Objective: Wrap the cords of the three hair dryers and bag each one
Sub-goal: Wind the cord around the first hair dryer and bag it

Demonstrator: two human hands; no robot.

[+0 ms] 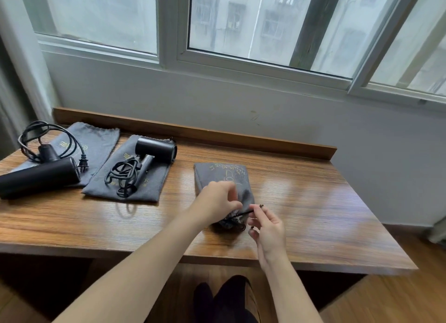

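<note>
A filled grey drawstring bag (223,175) lies in the middle of the wooden table (313,202), its gathered mouth toward me. My left hand (217,202) grips the bag near its mouth. My right hand (266,228) pinches the black drawstring (243,213), pulled out to the right. A black hair dryer (154,151) with a bundled cord (124,175) lies on a flat grey bag (149,190) left of centre. Another black hair dryer (41,175) with a loose cord (45,139) lies on a third grey bag (96,142) at the far left.
A raised wooden ledge (217,134) runs along the table's back edge below a white wall and windows. A curtain (14,93) hangs at the left. My dark-clad legs (224,301) show under the table's front edge.
</note>
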